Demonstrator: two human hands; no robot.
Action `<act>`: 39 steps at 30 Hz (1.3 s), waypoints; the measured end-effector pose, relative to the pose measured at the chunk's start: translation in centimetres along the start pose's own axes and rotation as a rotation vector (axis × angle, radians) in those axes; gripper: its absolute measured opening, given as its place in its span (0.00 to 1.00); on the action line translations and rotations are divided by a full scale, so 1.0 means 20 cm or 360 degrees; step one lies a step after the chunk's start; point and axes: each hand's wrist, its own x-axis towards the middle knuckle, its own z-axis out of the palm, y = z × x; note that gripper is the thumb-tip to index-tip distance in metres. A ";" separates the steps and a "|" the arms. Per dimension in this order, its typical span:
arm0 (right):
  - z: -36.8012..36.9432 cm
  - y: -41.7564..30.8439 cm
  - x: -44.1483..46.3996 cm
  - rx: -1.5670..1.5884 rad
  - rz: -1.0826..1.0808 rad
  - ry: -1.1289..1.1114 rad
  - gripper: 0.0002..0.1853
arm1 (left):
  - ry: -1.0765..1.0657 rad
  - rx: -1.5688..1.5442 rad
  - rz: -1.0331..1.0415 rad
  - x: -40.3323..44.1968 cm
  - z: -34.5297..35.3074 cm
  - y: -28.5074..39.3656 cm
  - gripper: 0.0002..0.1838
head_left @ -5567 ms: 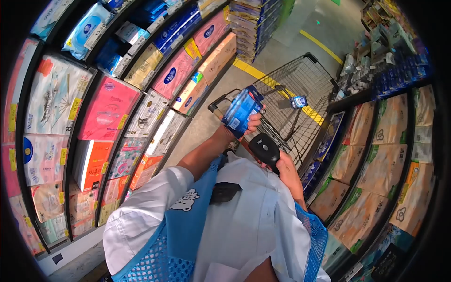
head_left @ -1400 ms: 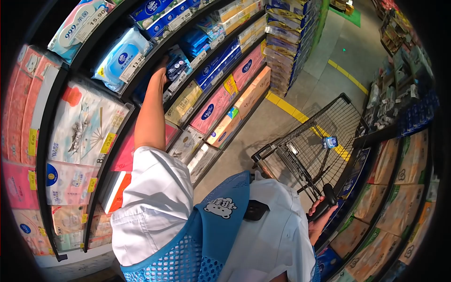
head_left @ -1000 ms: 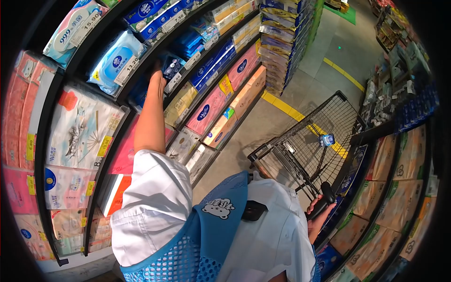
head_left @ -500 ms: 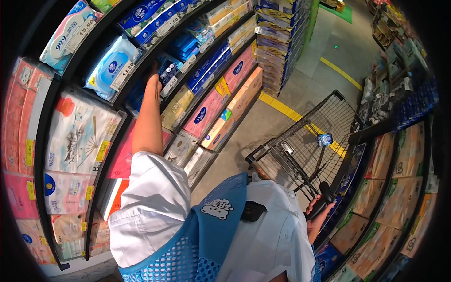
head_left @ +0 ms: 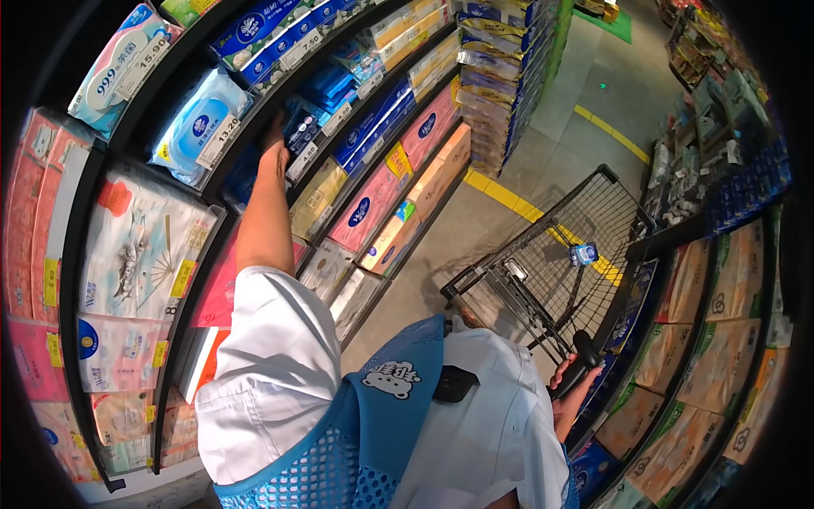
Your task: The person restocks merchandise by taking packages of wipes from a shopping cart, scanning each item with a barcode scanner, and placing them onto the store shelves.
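My left hand (head_left: 275,146) reaches into a dark shelf compartment, beside dark blue packs (head_left: 303,127) behind a 4.80 price tag. Its fingers are mostly hidden in shadow, so I cannot see what they touch. Low on the right, my right hand (head_left: 573,386) is wrapped round the handle of a black handheld scanner (head_left: 582,360), held near the cart. Left of my left hand lies a light blue wipes pack (head_left: 200,123) with a 13.20 tag. Bright blue packs (head_left: 332,86) sit on the other side, further along the same shelf.
A black wire shopping cart (head_left: 543,246) stands in the aisle ahead, with a small blue-and-white pack (head_left: 583,254) in it. Tissue packs (head_left: 144,246) fill the left shelves. Brown paper packs (head_left: 691,365) line the right shelves. A tall stack of packs (head_left: 500,76) stands at the shelf end.
Some seconds ago my left hand held a blue pack over the cart; now it is inside the left shelf. The scanner has moved lower and to the right. Over the last second the hands barely move.
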 end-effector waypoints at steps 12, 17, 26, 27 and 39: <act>-0.02 0.00 0.01 -0.0021 0.0061 0.0008 0.41 | 0.0247 0.0082 0.0019 -0.20 -0.12 0.12 0.23; -0.01 0.00 0.02 -0.0064 0.0074 0.0006 0.41 | 0.0367 0.0261 0.0225 -0.29 -0.08 0.18 0.24; -0.01 0.00 0.02 -0.0058 0.0047 0.0014 0.41 | 0.0374 0.0362 0.0249 -0.27 0.02 0.17 0.25; 0.00 0.00 0.01 -0.0066 0.0042 0.0013 0.41 | 0.0367 0.0381 0.0235 -0.26 0.03 0.16 0.25; -0.02 0.01 0.01 -0.0048 0.0028 0.0015 0.41 | 0.0669 0.1313 0.0288 -0.90 0.33 0.45 0.25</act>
